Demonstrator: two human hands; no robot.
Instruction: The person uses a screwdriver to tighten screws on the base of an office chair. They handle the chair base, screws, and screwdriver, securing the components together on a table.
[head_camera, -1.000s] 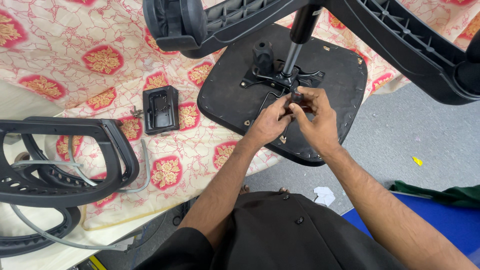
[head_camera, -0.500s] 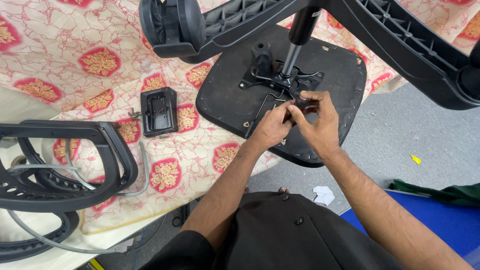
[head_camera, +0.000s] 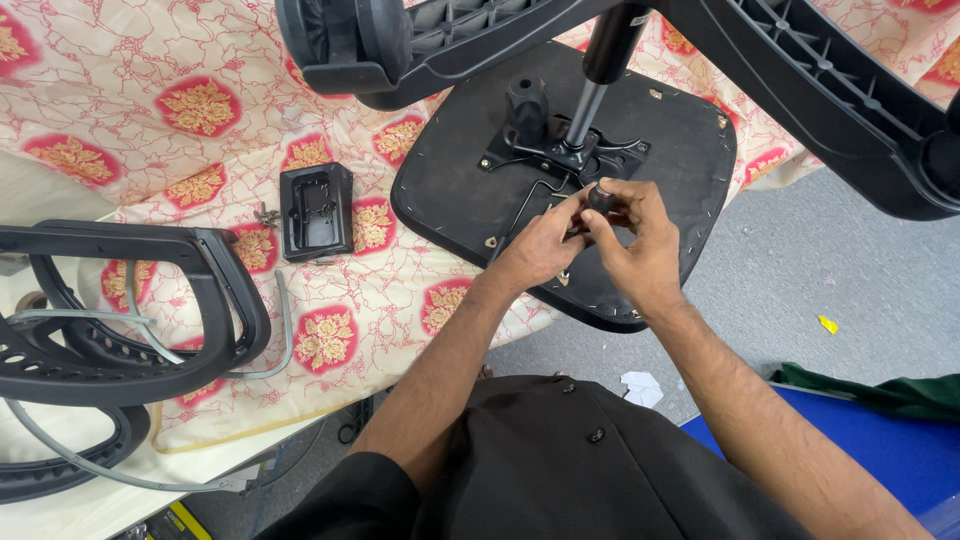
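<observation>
While we are looking down on the upturned office-chair seat, a flat black pad with a matte, slightly dusty underside, both our hands are meeting over its metal mechanism plate. Our right hand is pinching a small round black knob on a thin bent lever, and our left hand is gripping the lever just beside it. Behind, a smooth gas cylinder is rising to the ribbed plastic star base, all resting on a floral cloth.
</observation>
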